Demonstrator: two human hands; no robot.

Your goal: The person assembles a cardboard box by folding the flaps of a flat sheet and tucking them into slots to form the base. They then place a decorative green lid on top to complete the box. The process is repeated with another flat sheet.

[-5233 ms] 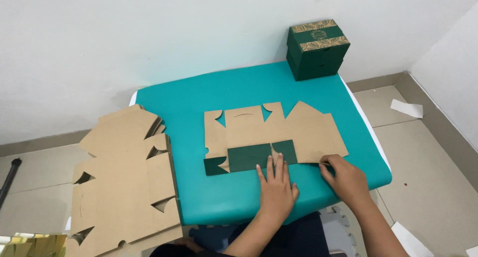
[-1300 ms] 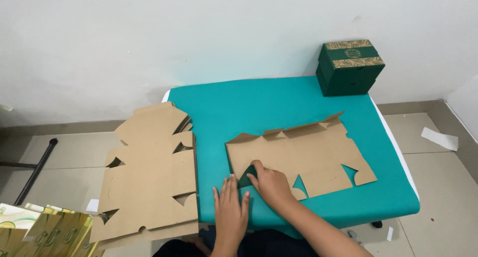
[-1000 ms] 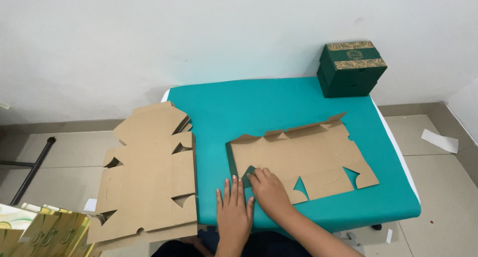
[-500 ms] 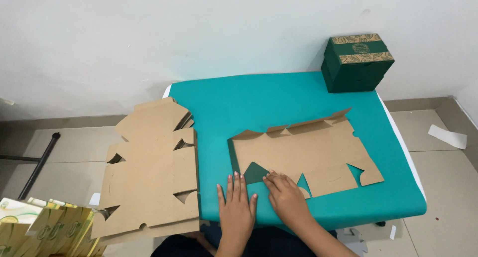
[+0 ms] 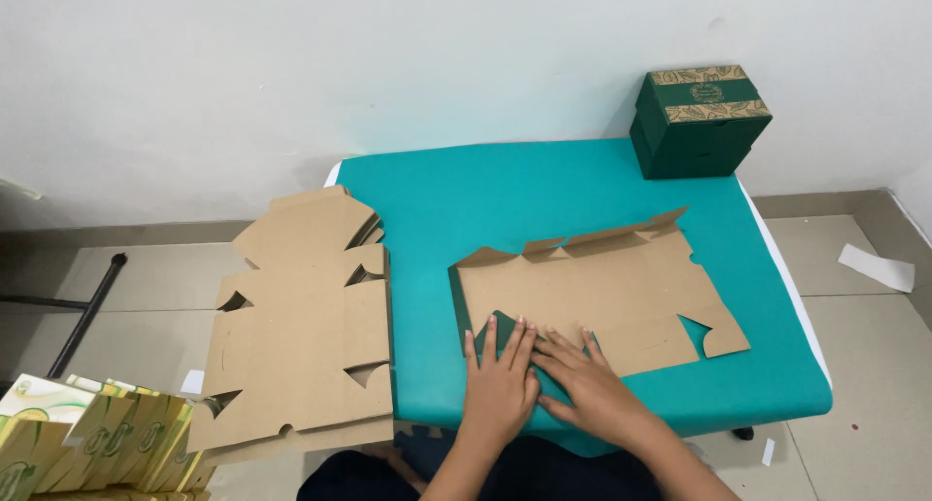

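Flat cardboard box blank (image 5: pixel 607 292) lies brown side up on teal table (image 5: pixel 544 190), near the front edge, right of centre; far-edge flaps stand a little raised, a green printed flap is folded over at the near-left corner. Looks light, thin, stiff across the panels but bends readily along scored creases; prob. slides easily on the smooth table top, so needs pinning while a flap is worked. Edges and tabs could tear or kink if pulled off the crease. Best hold, I'd judge: palm flat on a panel beside the fold, fingertips on the flap edge. Left hand (image 5: pixel 500 384) spread flat, fingers straight and slightly apart, pressing down on the green flap at the near-left corner; grips nothing. Right hand (image 5: pixel 587 389) also flat, fingers extended toward the left, just beside and touching the left hand, resting on the blank's near edge; nothing clasped. Stack of same blanks (image 5: pixel 306 317) sits left of table, well apart. Finished green box (image 5: pixel 699 120) at far right corner.
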